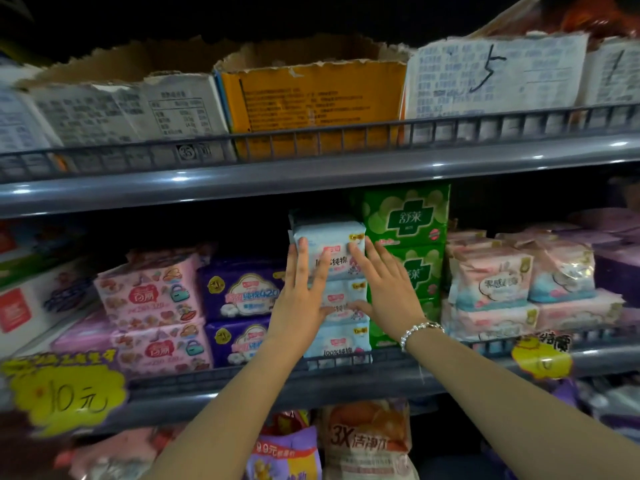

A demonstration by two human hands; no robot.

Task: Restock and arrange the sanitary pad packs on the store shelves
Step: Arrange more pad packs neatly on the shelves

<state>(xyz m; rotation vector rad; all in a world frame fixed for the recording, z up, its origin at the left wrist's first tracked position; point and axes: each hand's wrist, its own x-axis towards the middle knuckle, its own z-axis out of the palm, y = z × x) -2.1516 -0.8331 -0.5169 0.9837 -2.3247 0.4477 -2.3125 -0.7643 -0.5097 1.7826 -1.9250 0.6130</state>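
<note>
The light blue pad packs are sitting in a tall pile in the middle of the frame, on the middle shelf. The top pack is reaching almost up to the shelf above.

The left hand and the right hand are both lying flat on the front of the pile. The fingers are spread out and loose, not curling around any pack. They are only pressing.

The pile is looking a bit wobbly. If the hands are pushing too hard up high, the top pack may be sliding back or tipping off to the side. If the hands are pulling away too fast, the soft packs may be slipping forward over the low rail at the shelf's front edge.

The green packs are standing just to the right, touching the pile. The purple packs are sitting to the left, and the pink packs further left. A bump sideways could be knocking these crooked too.

A yellow price sign is hanging in the lower left of the frame, near the left arm, and an elbow could be brushing it.
</note>
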